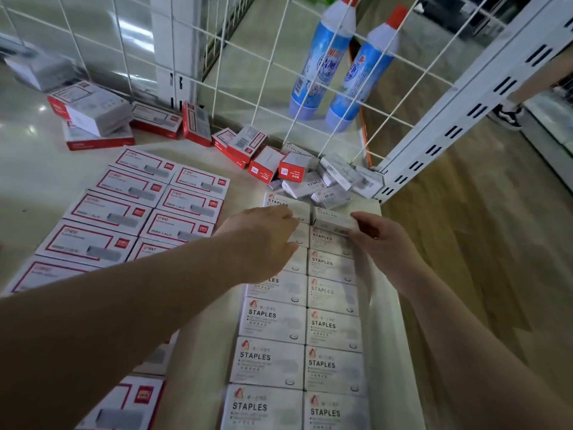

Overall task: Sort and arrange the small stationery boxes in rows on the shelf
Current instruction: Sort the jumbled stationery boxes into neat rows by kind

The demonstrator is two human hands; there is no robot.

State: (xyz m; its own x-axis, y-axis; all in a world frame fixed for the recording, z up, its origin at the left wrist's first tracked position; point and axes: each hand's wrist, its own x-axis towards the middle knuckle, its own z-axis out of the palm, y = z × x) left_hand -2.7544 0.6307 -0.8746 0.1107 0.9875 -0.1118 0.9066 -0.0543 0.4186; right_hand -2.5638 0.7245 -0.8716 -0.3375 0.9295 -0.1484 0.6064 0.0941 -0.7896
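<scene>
My right hand (379,240) pinches a small white staples box (335,221), thumb and fingers curled round its right end, at the far end of the right column, just above the next box. My left hand (263,240) lies flat, fingers straight and together, pressing on the left column near its far end. Both columns of white cardboard boxes printed STAPLES (297,342) run toward me, edges touching, on the pale shelf (390,305). To the left, flat red-bordered white boxes (130,212) lie in two rows. A loose heap of red-and-white boxes (248,150) and small white ones (328,181) sits against the white wire grid (279,57). Two blue bottles with red caps (338,63) stand behind the grid.
</scene>
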